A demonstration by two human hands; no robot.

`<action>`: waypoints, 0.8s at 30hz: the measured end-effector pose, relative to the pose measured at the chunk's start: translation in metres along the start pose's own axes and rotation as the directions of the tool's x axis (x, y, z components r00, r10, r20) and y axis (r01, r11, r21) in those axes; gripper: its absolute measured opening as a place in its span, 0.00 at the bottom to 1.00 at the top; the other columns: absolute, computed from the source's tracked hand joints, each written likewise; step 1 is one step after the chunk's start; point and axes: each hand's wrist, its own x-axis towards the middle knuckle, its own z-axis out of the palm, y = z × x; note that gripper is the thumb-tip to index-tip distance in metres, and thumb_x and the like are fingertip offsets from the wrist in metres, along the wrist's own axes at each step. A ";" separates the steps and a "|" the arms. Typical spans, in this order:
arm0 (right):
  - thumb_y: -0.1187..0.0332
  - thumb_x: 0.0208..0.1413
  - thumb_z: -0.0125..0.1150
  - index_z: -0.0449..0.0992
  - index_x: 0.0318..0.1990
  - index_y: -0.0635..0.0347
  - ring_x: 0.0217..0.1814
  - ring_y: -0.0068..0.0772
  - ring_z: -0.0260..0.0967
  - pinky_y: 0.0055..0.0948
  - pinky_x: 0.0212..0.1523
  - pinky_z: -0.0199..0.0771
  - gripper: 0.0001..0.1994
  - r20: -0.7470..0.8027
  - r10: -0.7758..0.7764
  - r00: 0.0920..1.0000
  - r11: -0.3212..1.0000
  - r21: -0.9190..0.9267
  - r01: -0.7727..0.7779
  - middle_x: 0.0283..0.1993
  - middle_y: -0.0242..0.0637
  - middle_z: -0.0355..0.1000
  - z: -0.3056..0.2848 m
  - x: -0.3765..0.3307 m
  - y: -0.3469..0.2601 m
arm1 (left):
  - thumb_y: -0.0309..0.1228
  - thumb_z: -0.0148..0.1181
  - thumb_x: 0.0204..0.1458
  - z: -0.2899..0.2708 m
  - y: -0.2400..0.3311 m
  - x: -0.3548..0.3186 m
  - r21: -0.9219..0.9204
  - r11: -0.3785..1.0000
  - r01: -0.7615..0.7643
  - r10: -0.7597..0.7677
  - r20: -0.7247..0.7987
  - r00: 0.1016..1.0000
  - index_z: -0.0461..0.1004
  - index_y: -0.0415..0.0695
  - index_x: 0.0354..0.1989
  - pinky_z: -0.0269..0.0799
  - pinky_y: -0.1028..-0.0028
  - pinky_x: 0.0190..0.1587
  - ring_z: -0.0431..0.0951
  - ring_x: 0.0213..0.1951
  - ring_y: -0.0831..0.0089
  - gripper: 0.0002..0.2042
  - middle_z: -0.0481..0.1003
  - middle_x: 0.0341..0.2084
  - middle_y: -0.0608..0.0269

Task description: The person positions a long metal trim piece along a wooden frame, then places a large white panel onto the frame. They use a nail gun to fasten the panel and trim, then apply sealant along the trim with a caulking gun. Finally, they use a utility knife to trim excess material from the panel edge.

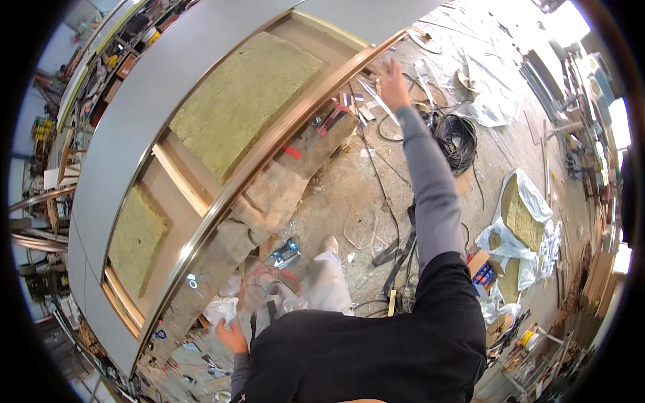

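Observation:
My right arm stretches far forward, and my right hand [394,87] is just beside the far end of a long panel's copper-coloured metal edge [295,124]. Its fingers are blurred, so I cannot make out whether they touch the edge or hold anything. Low at my left side, my left hand [232,337] has its fingers apart and appears to hold nothing, close to a crumpled white plastic bag [221,309]. Inside the grey-faced panel [131,127] lie a large yellowish insulation slab [245,101], a smaller insulation slab [138,238] and a wooden crosspiece [180,180].
Below the panel, a cloth-covered support [275,191] carries red-handled tools [329,119]. A coil of black cable [458,143] lies on the floor beside my right arm. Plastic-wrapped insulation [521,215] and a box of blue items [482,272] stand at right. A blue tool [287,250] is near my feet.

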 end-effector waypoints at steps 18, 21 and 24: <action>0.84 0.46 0.53 0.58 0.72 0.71 0.56 0.33 0.67 0.28 0.58 0.65 0.39 0.312 -0.037 0.949 -0.116 0.942 -0.314 0.65 0.40 0.70 0.008 0.072 -0.029 | 0.34 0.61 0.57 0.033 -0.050 -0.168 0.300 0.763 0.573 -0.644 0.261 0.719 0.68 0.29 0.60 0.70 0.55 0.61 0.76 0.58 0.44 0.26 0.75 0.55 0.35; 0.80 0.45 0.56 0.61 0.71 0.67 0.54 0.32 0.64 0.34 0.57 0.63 0.39 0.383 0.010 0.924 -0.387 0.853 -0.350 0.62 0.35 0.71 0.007 -0.035 -0.093 | 0.32 0.60 0.59 0.018 -0.073 -0.138 -0.006 0.824 0.566 -0.554 0.195 0.809 0.67 0.30 0.64 0.63 0.56 0.69 0.69 0.65 0.46 0.27 0.68 0.64 0.36; 0.74 0.49 0.56 0.62 0.70 0.65 0.57 0.36 0.62 0.37 0.59 0.62 0.35 0.579 0.224 0.784 -0.201 0.815 -0.544 0.67 0.34 0.69 0.040 -0.155 -0.121 | 0.27 0.62 0.55 0.043 -0.027 -0.097 -0.072 0.897 0.436 -0.426 0.124 0.896 0.72 0.34 0.59 0.69 0.59 0.62 0.76 0.58 0.50 0.22 0.76 0.53 0.43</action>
